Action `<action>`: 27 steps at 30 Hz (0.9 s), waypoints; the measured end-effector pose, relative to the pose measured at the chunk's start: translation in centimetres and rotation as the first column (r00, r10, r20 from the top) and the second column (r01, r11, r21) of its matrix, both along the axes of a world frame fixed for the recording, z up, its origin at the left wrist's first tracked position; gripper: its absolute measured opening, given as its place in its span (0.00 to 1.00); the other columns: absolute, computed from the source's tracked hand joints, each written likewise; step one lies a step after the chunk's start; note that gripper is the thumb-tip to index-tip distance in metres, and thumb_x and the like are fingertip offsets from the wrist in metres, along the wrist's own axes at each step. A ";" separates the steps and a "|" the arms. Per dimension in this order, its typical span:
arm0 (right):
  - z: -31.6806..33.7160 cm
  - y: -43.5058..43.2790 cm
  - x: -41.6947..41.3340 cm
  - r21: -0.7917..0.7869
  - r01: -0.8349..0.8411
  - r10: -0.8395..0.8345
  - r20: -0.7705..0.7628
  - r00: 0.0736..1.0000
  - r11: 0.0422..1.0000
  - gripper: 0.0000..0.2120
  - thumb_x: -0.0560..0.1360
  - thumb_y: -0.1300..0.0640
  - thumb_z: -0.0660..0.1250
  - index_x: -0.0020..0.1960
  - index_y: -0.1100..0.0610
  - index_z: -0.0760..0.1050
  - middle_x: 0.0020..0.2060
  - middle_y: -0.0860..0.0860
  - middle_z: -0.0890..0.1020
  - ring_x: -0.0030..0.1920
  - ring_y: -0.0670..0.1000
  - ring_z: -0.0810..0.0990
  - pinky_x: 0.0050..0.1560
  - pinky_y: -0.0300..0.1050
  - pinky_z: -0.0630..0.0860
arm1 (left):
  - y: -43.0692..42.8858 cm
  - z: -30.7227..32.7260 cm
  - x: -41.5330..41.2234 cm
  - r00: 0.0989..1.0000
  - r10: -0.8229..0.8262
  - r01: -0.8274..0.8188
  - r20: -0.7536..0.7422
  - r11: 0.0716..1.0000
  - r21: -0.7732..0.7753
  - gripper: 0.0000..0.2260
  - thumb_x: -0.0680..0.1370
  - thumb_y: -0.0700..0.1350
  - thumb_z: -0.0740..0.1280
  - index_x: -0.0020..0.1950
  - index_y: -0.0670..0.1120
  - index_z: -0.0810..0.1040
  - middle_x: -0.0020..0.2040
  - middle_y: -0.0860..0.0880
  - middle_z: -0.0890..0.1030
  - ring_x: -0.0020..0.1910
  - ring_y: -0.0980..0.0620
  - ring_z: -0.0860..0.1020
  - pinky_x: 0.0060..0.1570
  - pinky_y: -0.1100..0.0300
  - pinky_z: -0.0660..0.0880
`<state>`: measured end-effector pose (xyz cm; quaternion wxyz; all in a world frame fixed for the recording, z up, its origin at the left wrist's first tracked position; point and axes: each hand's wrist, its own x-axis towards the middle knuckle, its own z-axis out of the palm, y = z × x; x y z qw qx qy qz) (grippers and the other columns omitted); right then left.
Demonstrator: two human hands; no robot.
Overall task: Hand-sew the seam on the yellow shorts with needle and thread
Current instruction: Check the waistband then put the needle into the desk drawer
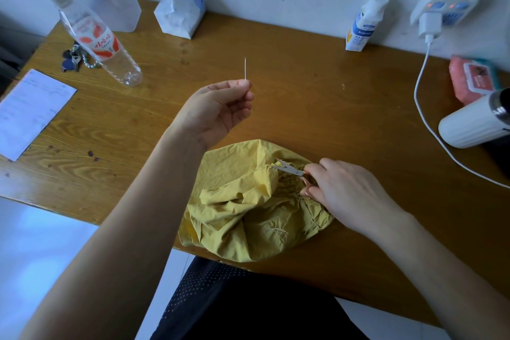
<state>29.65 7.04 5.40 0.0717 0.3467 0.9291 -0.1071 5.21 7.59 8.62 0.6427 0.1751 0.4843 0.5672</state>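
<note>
1. Everything is carried by the tabletop (pixel 303 69).
2. The yellow shorts (pixel 237 218) are bunched at its near edge, partly overhanging it, below the left hand and beside the right.
3. The right hand (pixel 350 190) is laid on the gathered waistband and is the nearer hand to the cloth. Its grip is curled round the handles of small scissors (pixel 289 168).
4. The left hand (pixel 218 110) is held raised, well apart from the shorts, beyond them and to their left.
5. A plastic bottle (pixel 96 38), a white flask (pixel 469 124) and a charging cable (pixel 422 107) are set well off to the sides; the path between hand and cloth is not blocked.
6. The scissor blades are parted and pointed left over the cloth.
7. The needle (pixel 245 69) is pinched at its lower end in the left grip, its long axis upright. No thread can be made out; a snip near the cloth is judged likely.
</note>
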 end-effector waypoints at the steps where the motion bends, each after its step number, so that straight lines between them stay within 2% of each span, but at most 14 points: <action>1: 0.1 0.1 -0.2 0.003 -0.003 0.003 -0.001 1.000 1.000 0.17 0.79 0.45 0.58 0.62 0.53 0.71 0.44 0.47 0.74 0.38 0.45 0.70 0.34 0.36 0.65 | 0.0 0.0 0.0 1.000 -0.002 0.002 0.003 1.000 0.001 0.06 0.77 0.36 0.64 0.41 0.42 0.78 0.30 0.49 0.79 0.30 0.56 0.77 0.31 0.67 0.76; 8: 0.8 0.2 -1.3 0.015 -0.022 0.022 0.002 1.000 1.000 0.16 0.78 0.46 0.60 0.60 0.53 0.74 0.38 0.45 0.69 0.36 0.46 0.69 0.31 0.36 0.61 | 0.0 -0.1 0.0 1.000 -0.009 0.009 0.007 1.000 0.005 0.06 0.77 0.37 0.64 0.41 0.42 0.78 0.31 0.49 0.79 0.30 0.57 0.77 0.31 0.66 0.76; 17: 1.3 0.3 -1.6 0.017 -0.029 0.029 0.026 0.999 0.999 0.14 0.78 0.47 0.59 0.58 0.52 0.75 0.36 0.45 0.68 0.34 0.46 0.68 0.26 0.35 0.55 | 0.0 -0.1 0.0 1.000 -0.004 0.004 0.005 1.000 0.007 0.05 0.77 0.37 0.64 0.42 0.42 0.78 0.30 0.49 0.79 0.30 0.57 0.77 0.31 0.67 0.76; 23: 1.4 0.5 -1.7 0.009 -0.041 0.040 0.030 0.999 0.999 0.13 0.78 0.47 0.60 0.56 0.53 0.76 0.35 0.45 0.69 0.33 0.46 0.69 0.26 0.35 0.56 | 0.2 -0.1 0.1 1.000 -0.007 0.007 0.011 1.000 0.004 0.05 0.77 0.37 0.64 0.42 0.42 0.78 0.30 0.50 0.79 0.30 0.57 0.77 0.31 0.67 0.76; 27: 1.3 0.6 -1.5 0.002 -0.053 0.053 0.028 0.998 0.999 0.12 0.78 0.47 0.60 0.55 0.52 0.77 0.35 0.45 0.72 0.33 0.46 0.71 0.29 0.37 0.64 | 0.2 -0.1 0.1 1.000 -0.010 0.010 0.015 1.000 0.005 0.06 0.77 0.37 0.63 0.42 0.42 0.78 0.30 0.50 0.79 0.30 0.57 0.77 0.31 0.67 0.76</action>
